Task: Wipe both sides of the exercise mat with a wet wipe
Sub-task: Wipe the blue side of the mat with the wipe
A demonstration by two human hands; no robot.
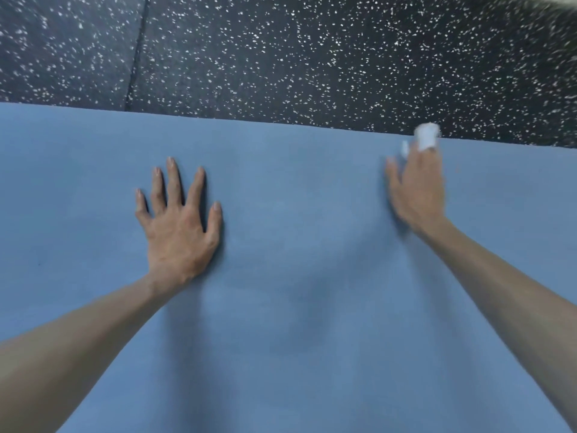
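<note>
The right hand holds a white wipe under its fingertips, the fingers closed together over the crumpled sheet so that only its far end and a small scrap on the left side of the fingers show. The hand is blurred, so how tightly the fingers pinch the wipe cannot be told, but the wipe lies at the far edge of the mat, right where the blue surface meets the floor. The right forearm runs back from the hand toward the near right corner. The left hand lies flat on the mat, palm down, fingers and thumb spread wide apart and gripping nothing; it sits left of centre, well apart from the right hand, with its forearm running to the near left corner. The mat is blue and smooth, lying flat and filling the whole near part of the view, its far edge slanting slightly nearer on the right. Beyond that edge the floor is dark with white speckles, and a seam between two floor tiles runs away at the far left.
</note>
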